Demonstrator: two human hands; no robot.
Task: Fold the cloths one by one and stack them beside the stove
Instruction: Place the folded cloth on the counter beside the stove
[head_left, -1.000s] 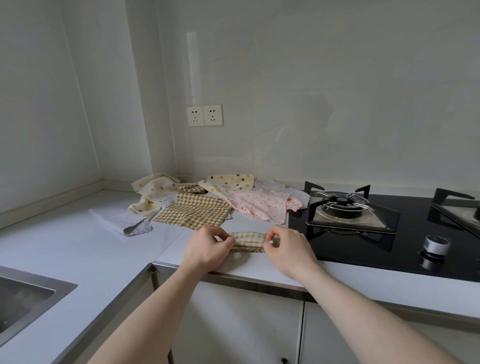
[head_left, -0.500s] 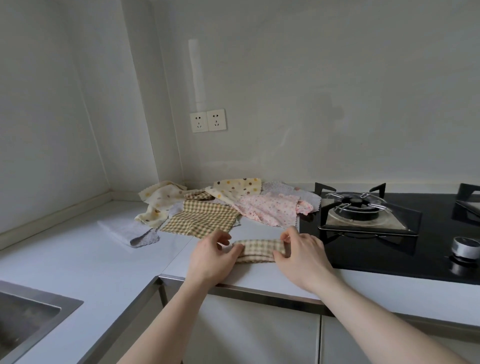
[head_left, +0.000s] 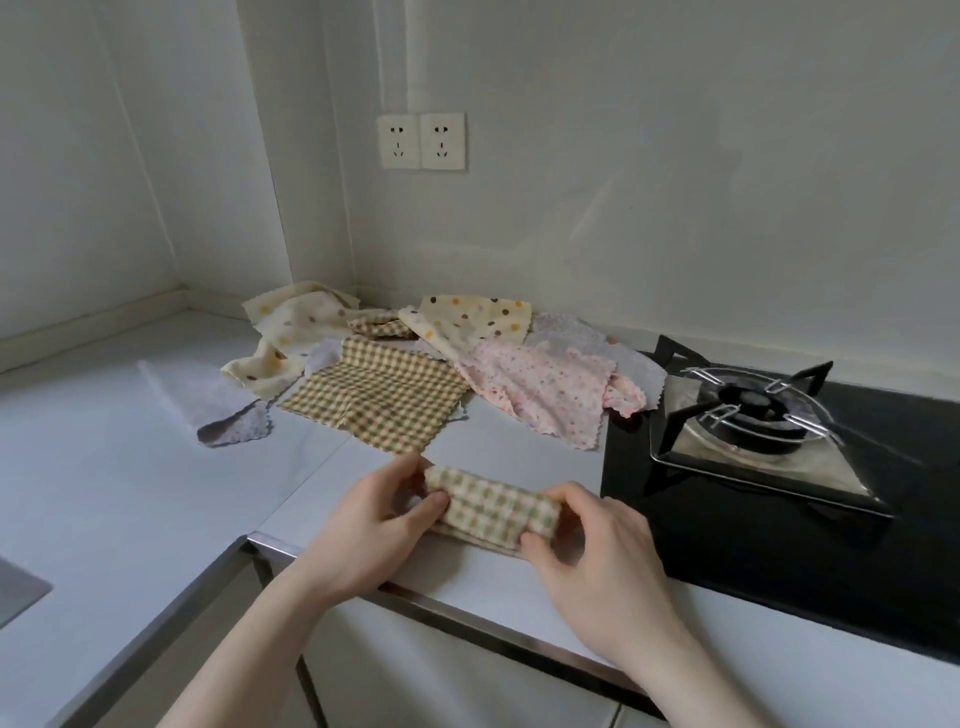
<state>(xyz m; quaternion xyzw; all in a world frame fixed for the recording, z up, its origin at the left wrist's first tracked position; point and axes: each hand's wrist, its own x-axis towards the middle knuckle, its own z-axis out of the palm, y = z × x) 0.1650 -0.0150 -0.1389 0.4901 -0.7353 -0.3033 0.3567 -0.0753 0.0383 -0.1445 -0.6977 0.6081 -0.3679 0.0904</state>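
A small yellow-green checked cloth (head_left: 494, 506), folded into a narrow strip, lies on the white counter (head_left: 130, 493) just left of the black stove (head_left: 769, 525). My left hand (head_left: 371, 525) pinches its left end and my right hand (head_left: 592, 545) pinches its right end. Behind it lie loose cloths: a larger checked cloth (head_left: 379, 397), a pink flowered cloth (head_left: 545, 389), two cream dotted cloths (head_left: 291, 332) (head_left: 467, 317) and a pale lilac cloth (head_left: 571, 332). A folded lilac cloth (head_left: 208, 400) rests further left.
The stove's burner grate (head_left: 753, 415) stands at the right, close to the pink cloth. A sink corner (head_left: 21, 592) shows at the left edge. Two wall sockets (head_left: 422, 141) sit above the pile. The counter's metal front edge (head_left: 467, 618) runs beneath my wrists.
The view has shifted closer and to the left. Both hands have folded the checked strip over once more and now pinch its ends; it looks shorter and thicker.
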